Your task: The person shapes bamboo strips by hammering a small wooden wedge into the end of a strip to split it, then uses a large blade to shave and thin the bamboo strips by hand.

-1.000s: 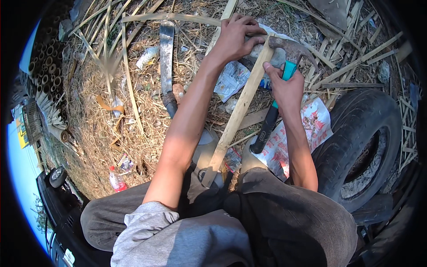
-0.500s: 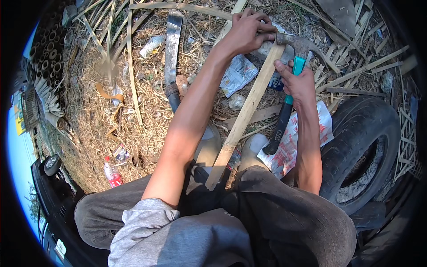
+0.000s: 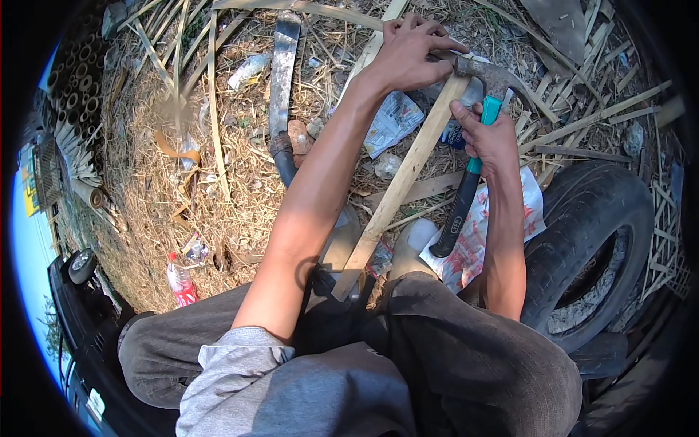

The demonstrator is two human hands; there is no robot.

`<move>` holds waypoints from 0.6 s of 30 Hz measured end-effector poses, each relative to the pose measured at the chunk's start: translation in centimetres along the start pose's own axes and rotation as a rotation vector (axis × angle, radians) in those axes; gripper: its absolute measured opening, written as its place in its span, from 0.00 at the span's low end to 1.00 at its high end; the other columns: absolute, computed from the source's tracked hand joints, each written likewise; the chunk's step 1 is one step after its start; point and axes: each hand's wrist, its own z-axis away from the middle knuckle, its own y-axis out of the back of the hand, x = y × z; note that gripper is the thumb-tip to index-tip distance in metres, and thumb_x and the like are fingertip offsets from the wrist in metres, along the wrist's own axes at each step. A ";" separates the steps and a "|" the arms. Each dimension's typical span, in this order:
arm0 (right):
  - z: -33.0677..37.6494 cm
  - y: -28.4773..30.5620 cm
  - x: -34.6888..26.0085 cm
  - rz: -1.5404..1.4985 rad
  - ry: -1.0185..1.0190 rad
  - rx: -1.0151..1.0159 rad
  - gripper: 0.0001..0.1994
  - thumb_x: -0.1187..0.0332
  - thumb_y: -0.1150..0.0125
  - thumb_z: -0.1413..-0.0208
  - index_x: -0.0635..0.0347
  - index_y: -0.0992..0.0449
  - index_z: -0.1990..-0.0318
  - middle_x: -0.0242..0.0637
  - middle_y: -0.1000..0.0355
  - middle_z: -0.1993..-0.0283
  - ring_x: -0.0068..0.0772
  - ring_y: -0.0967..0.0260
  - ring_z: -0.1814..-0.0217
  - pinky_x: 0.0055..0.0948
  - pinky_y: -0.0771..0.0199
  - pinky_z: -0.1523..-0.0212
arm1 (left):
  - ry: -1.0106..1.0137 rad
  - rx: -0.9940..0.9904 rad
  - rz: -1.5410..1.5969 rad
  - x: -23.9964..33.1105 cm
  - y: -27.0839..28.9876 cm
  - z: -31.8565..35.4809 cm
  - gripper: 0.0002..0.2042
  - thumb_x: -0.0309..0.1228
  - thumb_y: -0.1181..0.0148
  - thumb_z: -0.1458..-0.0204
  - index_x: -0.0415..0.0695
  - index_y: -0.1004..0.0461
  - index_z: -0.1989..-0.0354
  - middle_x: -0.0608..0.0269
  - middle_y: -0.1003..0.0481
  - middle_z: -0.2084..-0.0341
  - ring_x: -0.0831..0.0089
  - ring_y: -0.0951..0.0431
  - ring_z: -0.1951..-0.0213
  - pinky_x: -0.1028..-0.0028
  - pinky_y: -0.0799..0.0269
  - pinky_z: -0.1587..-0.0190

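Observation:
My right hand is closed around the teal and black handle of a claw hammer. Its metal head lies over the upper end of a flat pale bamboo slat, which slants down between my knees. Just left of the hammer head is my left hand, its index finger stretched toward the head and its thumb apart from it. I make out nothing in that hand, though its palm side is hidden.
A machete lies on the straw-littered ground at left. A tyre is at right, beside patterned paper. Newspaper, a plastic bottle and loose bamboo strips are scattered around. Cut bamboo poles are stacked at far left.
My left hand's index finger has straightened and its fingers have lifted off the hammer head. The hammer and slat have shifted only slightly, the slat's lower end moving up and left.

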 end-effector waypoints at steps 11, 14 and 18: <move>-0.6 0.7 0.2 0.003 0.002 -0.001 0.18 0.63 0.21 0.49 0.51 0.31 0.68 0.22 0.32 0.77 0.13 0.42 0.83 0.18 0.48 0.86 | -0.054 -0.112 -0.125 1.0 1.3 0.0 0.42 0.67 0.29 0.72 0.68 0.21 0.41 0.59 0.28 0.43 0.52 0.40 0.34 0.45 0.57 0.34; -0.3 0.3 0.3 0.030 0.008 -0.024 0.18 0.63 0.21 0.49 0.51 0.31 0.68 0.22 0.33 0.77 0.12 0.41 0.82 0.18 0.48 0.86 | -0.040 -0.107 -0.123 0.5 1.1 0.3 0.42 0.68 0.29 0.71 0.68 0.21 0.41 0.59 0.29 0.42 0.52 0.41 0.33 0.44 0.57 0.34; -0.1 0.1 0.0 -0.019 -0.015 -0.024 0.18 0.63 0.21 0.48 0.51 0.31 0.67 0.21 0.34 0.78 0.12 0.42 0.82 0.18 0.49 0.86 | -0.026 -0.093 -0.116 0.4 0.9 0.4 0.40 0.67 0.29 0.68 0.67 0.20 0.42 0.60 0.28 0.43 0.52 0.41 0.33 0.44 0.57 0.35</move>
